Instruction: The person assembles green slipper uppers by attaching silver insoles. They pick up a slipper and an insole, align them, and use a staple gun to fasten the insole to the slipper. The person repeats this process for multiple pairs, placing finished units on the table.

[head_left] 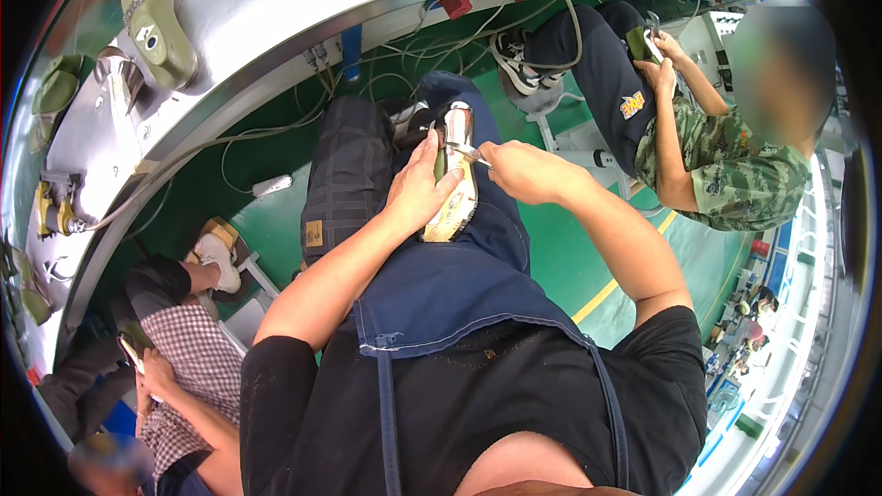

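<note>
Across my lap lies an olive shoe upper on a last [453, 200], its pale underside turned up and one end pointing away from me. My left hand [421, 186] grips it from the left, fingers along its side and the thumb over the underside. My right hand [528, 170] is closed round the handle of a metal hand tool [470, 153]. The tool's head reaches over the middle of the underside; its exact kind is hard to make out. Beneath the shoe is my dark blue apron [450, 285].
A metal bench [266, 0] curves ahead and left, bearing an olive shoe [158, 32]. Cables and a hose [574, 23] hang below it. A co-worker [707, 129] sits at the right with a shoe and tool; another person [184, 349] holds a shoe at the lower left.
</note>
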The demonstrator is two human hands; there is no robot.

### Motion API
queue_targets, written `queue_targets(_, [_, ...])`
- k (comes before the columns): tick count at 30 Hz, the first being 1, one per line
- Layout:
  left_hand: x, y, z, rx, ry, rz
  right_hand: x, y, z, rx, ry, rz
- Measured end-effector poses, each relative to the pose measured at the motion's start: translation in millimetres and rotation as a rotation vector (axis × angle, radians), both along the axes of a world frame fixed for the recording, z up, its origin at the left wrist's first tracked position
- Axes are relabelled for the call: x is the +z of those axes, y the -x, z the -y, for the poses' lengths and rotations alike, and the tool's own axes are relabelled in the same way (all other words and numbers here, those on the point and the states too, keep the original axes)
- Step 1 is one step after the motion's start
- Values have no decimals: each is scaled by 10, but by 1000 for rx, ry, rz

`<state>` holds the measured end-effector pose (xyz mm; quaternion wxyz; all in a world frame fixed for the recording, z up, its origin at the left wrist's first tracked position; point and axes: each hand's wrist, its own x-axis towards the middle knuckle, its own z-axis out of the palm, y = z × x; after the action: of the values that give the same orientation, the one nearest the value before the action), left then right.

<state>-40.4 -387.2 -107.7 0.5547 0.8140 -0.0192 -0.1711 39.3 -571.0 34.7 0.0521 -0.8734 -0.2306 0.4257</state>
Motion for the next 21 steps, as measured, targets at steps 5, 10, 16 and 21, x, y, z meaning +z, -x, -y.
queue_targets(5, [36, -8, -17, -16, -31, 6, 66, -79, -93, 8, 72, -61])
queue_targets(10, [45, 6, -12, 3, -4, -34, 14, -47, -67, -6, 11, -58])
queue_targets(16, [34, -2, -26, -29, -31, -20, -56, -30, 21, 73, -4, -14])
queue_targets(21, [62, -13, -37, -40, -25, -27, -74, -36, 67, 120, -43, 16])
